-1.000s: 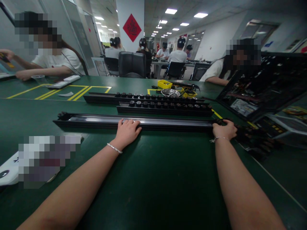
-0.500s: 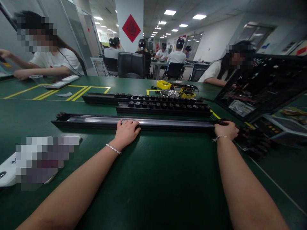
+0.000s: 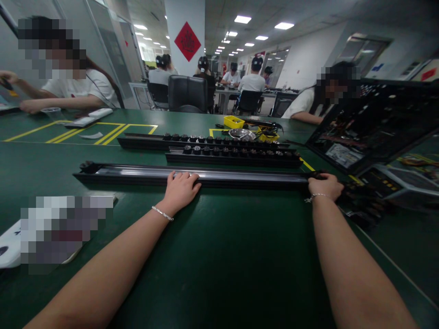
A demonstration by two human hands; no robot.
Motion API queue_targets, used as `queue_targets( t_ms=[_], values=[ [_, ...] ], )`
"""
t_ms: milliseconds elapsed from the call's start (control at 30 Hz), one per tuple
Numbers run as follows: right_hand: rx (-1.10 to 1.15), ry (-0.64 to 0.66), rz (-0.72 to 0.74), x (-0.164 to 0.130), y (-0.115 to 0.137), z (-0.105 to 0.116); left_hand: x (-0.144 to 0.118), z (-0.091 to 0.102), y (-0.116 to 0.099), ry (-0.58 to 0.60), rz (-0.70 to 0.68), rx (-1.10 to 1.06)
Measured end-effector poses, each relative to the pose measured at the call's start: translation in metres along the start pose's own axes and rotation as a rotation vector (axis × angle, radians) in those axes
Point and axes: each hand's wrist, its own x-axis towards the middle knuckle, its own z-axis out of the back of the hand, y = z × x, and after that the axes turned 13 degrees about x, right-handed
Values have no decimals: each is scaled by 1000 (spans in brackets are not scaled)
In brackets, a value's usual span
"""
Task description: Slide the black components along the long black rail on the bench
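A long black channel rail (image 3: 247, 179) with a shiny strip along its inside lies across the green table. My left hand (image 3: 181, 186) is closed over its near wall around the middle, fingertips inside the channel. At the right end, my right hand (image 3: 325, 186) is closed with its fingers pinched on a small black part (image 3: 316, 174), mostly hidden by the fingers. A black end piece (image 3: 88, 166) sits at the rail's left end. Behind lie two more black rails, a shorter one (image 3: 235, 160) and a farther one (image 3: 144, 141), each carrying a row of round black pieces.
A computer case (image 3: 370, 123) leans open at the right, with a power supply box (image 3: 394, 180) and dark parts nearby. Yellow trays (image 3: 234, 121) and a metal dish (image 3: 242, 134) stand beyond the rails. A white, partly blurred object (image 3: 13, 246) lies left. Co-workers sit on both sides.
My right hand has shifted very slightly to the right at the rail's end. My left hand and the rail look almost unmoved.
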Motion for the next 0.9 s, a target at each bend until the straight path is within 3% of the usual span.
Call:
queue_targets(
  t_ms=[900],
  values=[
    [-44, 22, 12, 7, 3, 10, -1, 0, 0, -4, -1, -8]
  ],
)
